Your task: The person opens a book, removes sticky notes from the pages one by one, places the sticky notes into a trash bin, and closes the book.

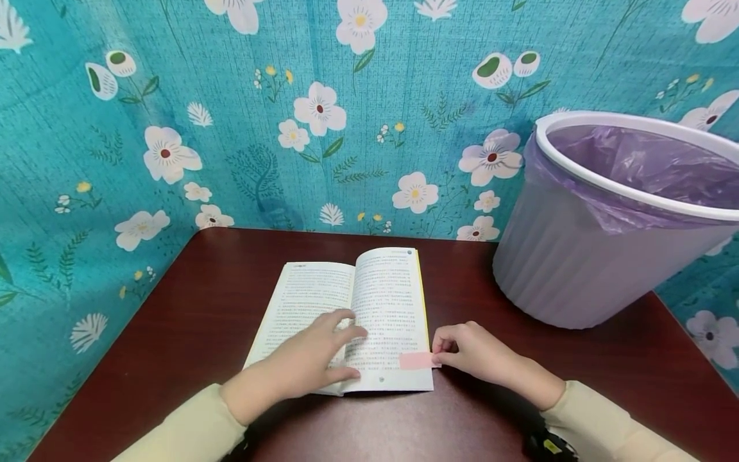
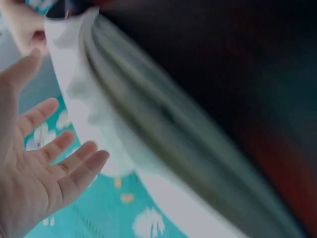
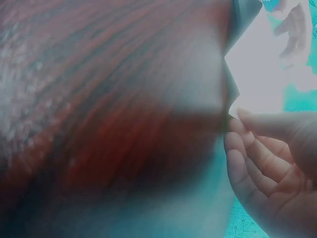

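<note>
An open book (image 1: 387, 301) lies on the dark red table, its pages full of small print. Across the lower right page's outer edge runs a pink paper strip (image 1: 416, 360), which sticks out past the page. My right hand (image 1: 482, 353) pinches the strip's outer end between thumb and forefinger, as the right wrist view shows with that hand (image 3: 277, 163) at the page corner. Over the book's middle fold is my left hand (image 1: 308, 356), its fingers spread and loosely bent. In the left wrist view the left hand (image 2: 54, 163) holds nothing, close to the book's pages (image 2: 74, 89).
A grey wastebasket (image 1: 566, 269) with a purple liner bag (image 1: 623, 160) stands at the table's right rear. Behind the table (image 1: 190, 308) hangs a teal flowered cloth (image 1: 231, 128), which also runs along the left side.
</note>
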A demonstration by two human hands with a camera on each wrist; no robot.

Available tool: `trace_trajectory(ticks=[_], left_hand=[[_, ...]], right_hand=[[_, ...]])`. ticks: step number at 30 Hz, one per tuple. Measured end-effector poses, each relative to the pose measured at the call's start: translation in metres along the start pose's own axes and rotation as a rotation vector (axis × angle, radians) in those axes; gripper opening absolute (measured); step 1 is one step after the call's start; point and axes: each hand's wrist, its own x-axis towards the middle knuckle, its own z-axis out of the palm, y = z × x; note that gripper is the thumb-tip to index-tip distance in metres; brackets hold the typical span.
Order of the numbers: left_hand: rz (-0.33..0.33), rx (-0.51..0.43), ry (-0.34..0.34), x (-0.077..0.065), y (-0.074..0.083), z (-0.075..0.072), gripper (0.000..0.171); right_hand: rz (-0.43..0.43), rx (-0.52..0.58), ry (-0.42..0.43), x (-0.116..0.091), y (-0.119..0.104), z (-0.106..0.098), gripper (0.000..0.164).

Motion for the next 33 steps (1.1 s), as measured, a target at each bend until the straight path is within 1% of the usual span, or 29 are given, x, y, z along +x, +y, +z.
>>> trace_trajectory(ticks=[1, 4, 8, 11, 15, 19, 23, 26, 30, 33], left_hand=[[0.013, -0.013, -0.015, 0.002, 0.003, 0.003, 0.055], [0.02, -0.026, -0.042, 0.008, 0.007, 0.009, 0.055], [0.022, -0.023, -0.042, 0.013, 0.008, 0.014, 0.056], [0.035, -0.018, -0.029, 0.015, 0.009, 0.016, 0.058], [0.045, 0.018, -0.009, 0.016, 0.008, 0.018, 0.059], [0.04, 0.055, -0.016, 0.016, 0.007, 0.02, 0.06], [0.045, 0.062, -0.022, 0.016, 0.006, 0.021, 0.06], [0.06, 0.057, -0.027, 0.017, 0.006, 0.02, 0.06], [0.079, 0.053, -0.026, 0.019, 0.007, 0.019, 0.06], [0.077, 0.05, -0.027, 0.02, 0.008, 0.018, 0.06]], right_hand=[[-0.005, 0.004, 0.002, 0.0, 0.0, 0.0, 0.022], [-0.01, 0.012, 0.009, -0.002, 0.002, 0.0, 0.019], [0.014, 0.019, 0.017, -0.007, 0.003, 0.0, 0.019], [0.024, 0.015, 0.024, -0.011, 0.003, -0.002, 0.019], [0.009, 0.0, 0.039, -0.013, 0.003, -0.003, 0.02], [-0.016, -0.005, 0.054, -0.017, 0.002, -0.003, 0.021], [-0.057, -0.016, 0.086, -0.021, 0.0, -0.002, 0.021], [-0.073, -0.018, 0.105, -0.024, -0.001, -0.002, 0.021], [-0.086, -0.011, 0.112, -0.029, -0.005, -0.005, 0.021], [-0.101, -0.01, 0.113, -0.031, -0.008, -0.008, 0.019]])
